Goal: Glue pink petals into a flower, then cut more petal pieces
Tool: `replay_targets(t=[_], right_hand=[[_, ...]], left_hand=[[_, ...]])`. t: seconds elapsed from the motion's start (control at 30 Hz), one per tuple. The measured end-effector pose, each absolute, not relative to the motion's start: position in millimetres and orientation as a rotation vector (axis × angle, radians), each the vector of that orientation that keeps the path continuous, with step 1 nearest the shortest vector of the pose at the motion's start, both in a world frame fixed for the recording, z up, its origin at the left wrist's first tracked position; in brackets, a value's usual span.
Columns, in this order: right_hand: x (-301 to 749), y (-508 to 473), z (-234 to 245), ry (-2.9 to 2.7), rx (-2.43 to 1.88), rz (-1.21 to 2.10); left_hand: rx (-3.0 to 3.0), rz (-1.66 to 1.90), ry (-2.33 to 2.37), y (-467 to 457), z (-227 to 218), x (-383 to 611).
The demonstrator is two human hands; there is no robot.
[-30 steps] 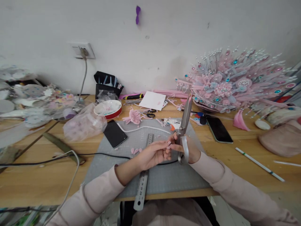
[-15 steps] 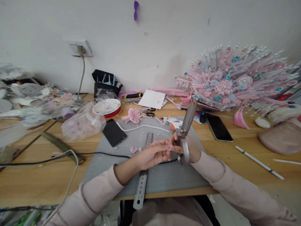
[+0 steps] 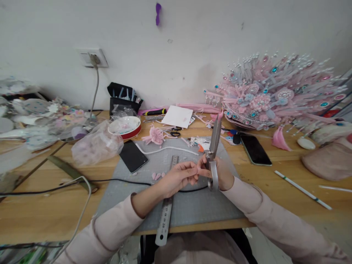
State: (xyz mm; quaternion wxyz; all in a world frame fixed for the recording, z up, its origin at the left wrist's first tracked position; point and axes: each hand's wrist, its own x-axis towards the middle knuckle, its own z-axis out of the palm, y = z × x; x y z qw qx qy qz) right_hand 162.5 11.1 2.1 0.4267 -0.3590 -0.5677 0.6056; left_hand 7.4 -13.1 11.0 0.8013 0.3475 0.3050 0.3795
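Large metal scissors hang by their handle from my right hand, with the blades pointing up and away from me. The thumb and forefinger of that hand reach left and meet the fingertips of my left hand. My left hand is closed in a pinch on a small pink piece, mostly hidden by the fingers. Several small pink petal-like pieces lie on the grey cutting mat beside my left wrist. Under that hand runs a steel ruler, its end jutting past the table edge.
A jewelled pink headdress stands at the back right. Two phones flank the work area. A glue gun, a pink fluffy flower and a red-rimmed round box sit farther back. A black cable crosses the mat.
The scissors have swung a little left and more upright, and their blades look closer together. Both hands stay fingertip to fingertip, and the pink piece shows less.
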Motion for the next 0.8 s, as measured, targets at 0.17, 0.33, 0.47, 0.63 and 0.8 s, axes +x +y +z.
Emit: replay_targets(t=[0.17,0.33,0.47,0.63,0.8], right_hand=[[168.1,11.7,10.9,-1.472,-0.91,1.336],[189.2,20.6,15.7,-1.651,-0.966,1.011],[204.3,26.0,21.5,-1.916,-0.935,0.818],[209.9,28.7,24.1,-2.117,-0.99,0.55],[210.9,30.4,23.1,-2.225,-0.943,0.318]], left_hand=[[0.734,0.875,0.687,-8.5,15.7,2.8],[0.708,0.98,0.623,-2.4,23.6,-6.3],[0.704,1.026,0.515,1.4,26.7,-13.6],[0.703,1.038,0.459,4.6,29.1,-21.4],[0.657,1.011,0.414,5.1,34.3,-26.2]])
